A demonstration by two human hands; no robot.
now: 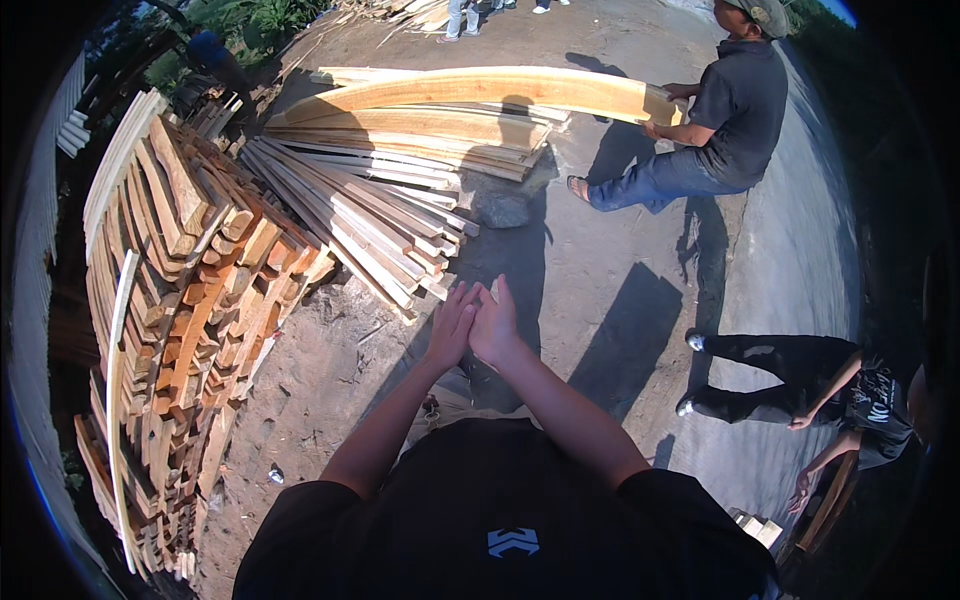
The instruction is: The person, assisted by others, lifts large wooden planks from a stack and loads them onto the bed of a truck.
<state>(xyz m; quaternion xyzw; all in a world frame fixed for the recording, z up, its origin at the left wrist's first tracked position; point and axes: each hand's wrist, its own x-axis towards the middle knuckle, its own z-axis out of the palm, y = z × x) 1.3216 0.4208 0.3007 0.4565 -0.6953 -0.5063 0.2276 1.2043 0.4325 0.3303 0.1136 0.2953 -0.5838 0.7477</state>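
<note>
My left hand (453, 328) and my right hand (494, 326) meet in front of my body, touching each other side by side. The fingers of my left hand lie stretched out against my right hand. On my right hand the fingers point upward, partly covered by the left. A small pale patch shows near my right fingertips, and I cannot make out what it is. Just beyond my hands, to the left, lies a fanned-out stack of narrow sawn wooden strips (350, 215).
At left rises a tall pile of rough timber (200, 300). Farther off, a person (745, 110) holds one end of a long wide plank (480, 88) above stacked boards (440, 130). Another person (800, 385) bends at right near more timber (828, 500). A rock (500, 207) sits by the boards.
</note>
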